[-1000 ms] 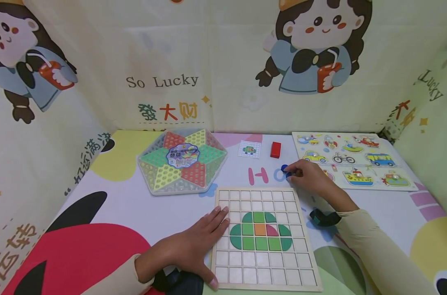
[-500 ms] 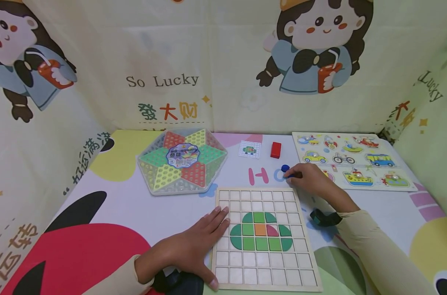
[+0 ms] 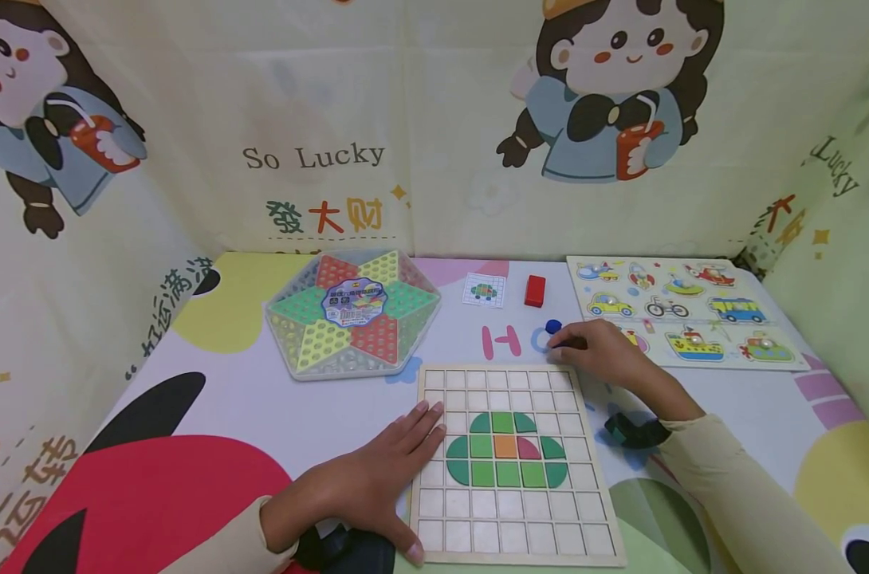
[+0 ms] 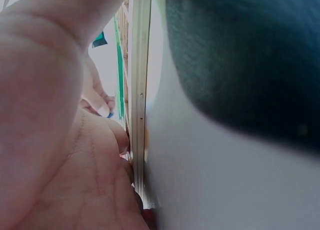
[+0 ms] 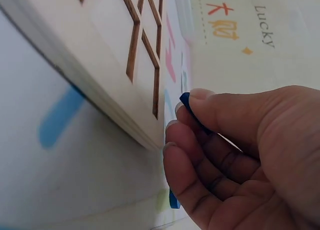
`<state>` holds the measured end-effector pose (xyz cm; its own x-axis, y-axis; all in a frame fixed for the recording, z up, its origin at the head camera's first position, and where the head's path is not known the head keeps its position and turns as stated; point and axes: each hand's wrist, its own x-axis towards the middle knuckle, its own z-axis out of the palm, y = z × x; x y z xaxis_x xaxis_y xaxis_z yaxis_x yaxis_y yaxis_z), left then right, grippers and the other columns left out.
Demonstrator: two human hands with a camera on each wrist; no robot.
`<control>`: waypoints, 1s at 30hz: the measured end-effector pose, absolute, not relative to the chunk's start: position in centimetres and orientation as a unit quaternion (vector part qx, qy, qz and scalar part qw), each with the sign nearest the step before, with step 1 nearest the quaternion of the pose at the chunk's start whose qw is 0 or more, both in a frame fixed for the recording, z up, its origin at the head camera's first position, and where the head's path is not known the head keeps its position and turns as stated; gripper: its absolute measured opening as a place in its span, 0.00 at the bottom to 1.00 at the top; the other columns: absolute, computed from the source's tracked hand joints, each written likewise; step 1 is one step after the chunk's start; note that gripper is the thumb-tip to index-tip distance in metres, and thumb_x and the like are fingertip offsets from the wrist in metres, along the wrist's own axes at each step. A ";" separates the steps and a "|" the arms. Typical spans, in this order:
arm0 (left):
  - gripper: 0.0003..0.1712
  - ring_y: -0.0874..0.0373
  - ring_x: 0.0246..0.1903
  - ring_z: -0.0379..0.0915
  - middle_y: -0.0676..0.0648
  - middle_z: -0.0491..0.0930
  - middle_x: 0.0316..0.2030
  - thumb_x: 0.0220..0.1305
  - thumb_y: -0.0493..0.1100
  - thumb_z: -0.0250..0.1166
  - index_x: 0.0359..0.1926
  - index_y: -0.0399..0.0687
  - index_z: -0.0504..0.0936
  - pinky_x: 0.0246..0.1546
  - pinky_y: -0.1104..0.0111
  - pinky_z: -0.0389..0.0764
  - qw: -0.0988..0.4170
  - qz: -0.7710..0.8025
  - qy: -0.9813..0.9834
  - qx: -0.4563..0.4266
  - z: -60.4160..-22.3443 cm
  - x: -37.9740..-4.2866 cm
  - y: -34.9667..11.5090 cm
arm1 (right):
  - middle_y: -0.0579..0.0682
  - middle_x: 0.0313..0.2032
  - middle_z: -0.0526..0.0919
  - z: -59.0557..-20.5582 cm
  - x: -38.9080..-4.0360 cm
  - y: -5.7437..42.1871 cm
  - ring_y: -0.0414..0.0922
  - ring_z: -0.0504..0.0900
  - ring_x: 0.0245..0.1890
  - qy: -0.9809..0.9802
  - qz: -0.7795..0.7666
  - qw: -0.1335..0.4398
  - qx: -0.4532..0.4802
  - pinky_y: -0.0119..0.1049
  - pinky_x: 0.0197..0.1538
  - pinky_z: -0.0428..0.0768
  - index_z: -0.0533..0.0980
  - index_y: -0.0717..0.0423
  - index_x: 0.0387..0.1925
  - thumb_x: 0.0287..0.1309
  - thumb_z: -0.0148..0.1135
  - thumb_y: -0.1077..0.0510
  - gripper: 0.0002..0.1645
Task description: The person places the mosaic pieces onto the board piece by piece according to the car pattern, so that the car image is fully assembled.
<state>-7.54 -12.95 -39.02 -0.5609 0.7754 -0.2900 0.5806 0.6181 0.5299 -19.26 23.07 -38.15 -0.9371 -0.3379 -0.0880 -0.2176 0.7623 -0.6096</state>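
Note:
A wooden grid board (image 3: 449, 510) lies before me, with green, orange and pink tiles (image 3: 508, 474) set in its middle cells. My left hand (image 3: 377, 462) rests along its left edge, fingers straight and thumb at the lower corner. Beyond the upper right corner, my right hand (image 3: 599, 349) pinches a thin blue tile (image 5: 186, 99) between thumb and forefinger. Fingers hide most of that tile in the head view. A second blue piece (image 3: 553, 326) lies on the table just past the fingertips.
A small pattern card (image 3: 484, 290) and a red block (image 3: 535, 291) lie behind the board. At the back left stands a clear hexagonal case (image 3: 355, 315). A vehicle puzzle board (image 3: 686, 315) lies at the back right, close to the right hand.
My right hand has taken up one of the blue pieces and shifted slightly left and toward the board. The other blue piece stays on the table. My left hand has not moved.

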 end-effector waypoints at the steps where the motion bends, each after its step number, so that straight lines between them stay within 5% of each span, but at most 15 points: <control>1: 0.75 0.52 0.74 0.20 0.53 0.27 0.76 0.38 0.77 0.69 0.78 0.52 0.40 0.69 0.48 0.41 0.257 0.191 0.862 0.392 -39.0 -7.5 -12.9 | 0.56 0.44 0.84 -38.1 -19.2 23.0 0.51 0.77 0.43 0.934 -0.312 0.095 -0.147 0.41 0.44 0.77 0.84 0.58 0.45 0.61 0.63 0.64 0.10; 13: 0.75 0.53 0.74 0.19 0.53 0.27 0.76 0.39 0.76 0.70 0.78 0.51 0.40 0.69 0.48 0.41 0.254 0.190 0.863 0.394 -39.1 -7.5 -12.9 | 0.47 0.39 0.83 -37.6 -16.8 22.3 0.46 0.77 0.39 0.919 -0.345 0.094 -0.164 0.31 0.40 0.79 0.84 0.55 0.41 0.59 0.66 0.64 0.08; 30: 0.75 0.53 0.73 0.19 0.52 0.28 0.76 0.39 0.75 0.71 0.78 0.50 0.40 0.70 0.48 0.41 0.258 0.189 0.862 0.392 -38.9 -7.5 -12.9 | 0.41 0.34 0.81 -37.1 -13.7 21.4 0.44 0.76 0.34 0.893 -0.368 0.112 -0.235 0.31 0.37 0.78 0.83 0.53 0.39 0.59 0.67 0.64 0.07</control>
<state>-7.48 -12.89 -38.90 -0.5588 0.7744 -0.2968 0.5789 0.6205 0.5291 -13.67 21.43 -37.13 -0.8644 -0.5021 -0.0279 -0.3368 0.6193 -0.7093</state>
